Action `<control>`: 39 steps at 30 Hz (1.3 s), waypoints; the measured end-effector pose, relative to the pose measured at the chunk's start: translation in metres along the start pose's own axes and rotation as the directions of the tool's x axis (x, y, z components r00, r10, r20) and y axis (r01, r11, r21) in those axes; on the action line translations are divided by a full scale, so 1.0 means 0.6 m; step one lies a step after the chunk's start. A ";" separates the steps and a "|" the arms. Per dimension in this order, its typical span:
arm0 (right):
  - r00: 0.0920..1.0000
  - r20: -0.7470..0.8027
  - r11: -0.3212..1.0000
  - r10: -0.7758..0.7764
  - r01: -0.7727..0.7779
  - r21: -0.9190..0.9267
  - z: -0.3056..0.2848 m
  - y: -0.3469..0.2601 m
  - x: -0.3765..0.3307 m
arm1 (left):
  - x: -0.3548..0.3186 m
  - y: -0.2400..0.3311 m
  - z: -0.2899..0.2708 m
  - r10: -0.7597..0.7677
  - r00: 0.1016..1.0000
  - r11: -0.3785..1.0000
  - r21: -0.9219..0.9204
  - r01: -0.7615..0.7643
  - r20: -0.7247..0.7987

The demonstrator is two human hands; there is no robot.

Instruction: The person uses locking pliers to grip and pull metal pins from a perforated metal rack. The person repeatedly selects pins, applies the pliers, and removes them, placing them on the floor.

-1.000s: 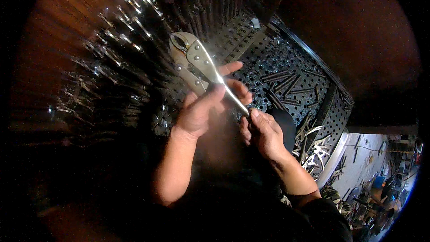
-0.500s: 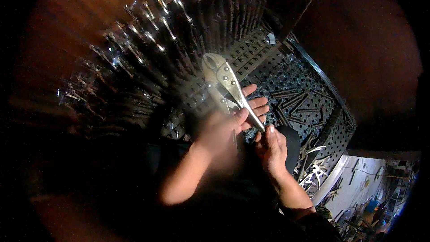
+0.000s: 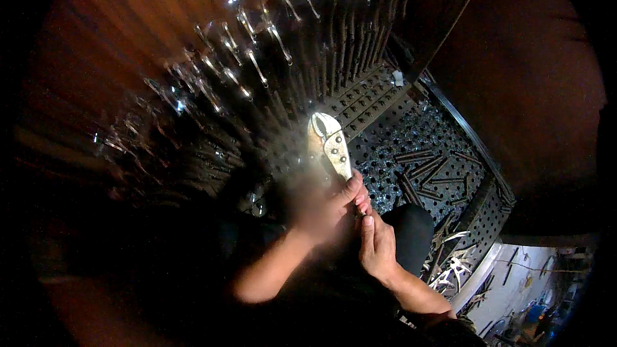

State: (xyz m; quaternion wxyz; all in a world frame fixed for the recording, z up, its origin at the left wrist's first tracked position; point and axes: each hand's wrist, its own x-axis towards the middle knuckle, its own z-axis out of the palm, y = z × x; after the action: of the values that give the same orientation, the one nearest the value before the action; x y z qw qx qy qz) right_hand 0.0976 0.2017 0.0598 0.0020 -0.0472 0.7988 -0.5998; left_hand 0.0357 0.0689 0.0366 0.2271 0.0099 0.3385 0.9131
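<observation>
A pair of silver locking pliers (image 3: 334,144) points up and away from me, its curved, toothed jaws at the top. My left hand (image 3: 331,202) is closed round the handles, thumb laid along them; a blur smears part of this hand and the near side of the pliers. Just below, my right hand (image 3: 378,241) pinches at the tail end of the handle with thumb and fingers. What exactly lies between those fingertips is mostly hidden.
A perforated dark metal bench (image 3: 479,202) carries loose dark rods (image 3: 424,167) and small metal bits. Several bright plier parts (image 3: 457,266) lie at its near right. Rows of metal parts (image 3: 257,67) stand on rods along the far left. A slotted rack (image 3: 369,99) sits behind the pliers.
My left fingers, spread beneath the pliers before, have closed round the handles. The pliers sit lower in view and more upright. My right hand stays at the handle's end.
</observation>
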 end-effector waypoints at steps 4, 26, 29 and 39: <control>0.993 0.101 0.983 0.060 -0.077 0.166 -0.007 -0.030 0.003 | -0.008 0.024 0.005 0.029 0.998 0.980 0.193 -0.040 0.059; 0.983 0.148 0.937 -0.112 0.154 -0.314 0.015 0.021 -0.014 | -0.048 0.025 0.037 -0.045 0.961 0.995 0.072 0.068 -0.272; 0.980 0.187 0.942 -0.074 0.130 -0.309 0.019 0.023 -0.017 | -0.047 0.025 0.031 -0.074 0.945 0.993 0.065 0.099 -0.319; 0.968 0.251 0.996 -0.013 0.035 -0.085 0.027 0.030 -0.016 | -0.056 0.025 0.012 -0.038 0.947 0.999 -0.046 0.025 -0.319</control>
State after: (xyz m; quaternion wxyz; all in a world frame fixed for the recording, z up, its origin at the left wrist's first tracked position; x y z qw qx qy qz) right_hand 0.1066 0.1920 0.0378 0.0935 -0.1321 0.8174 -0.5529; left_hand 0.0609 0.0491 0.0563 0.1839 -0.1484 0.3520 0.9057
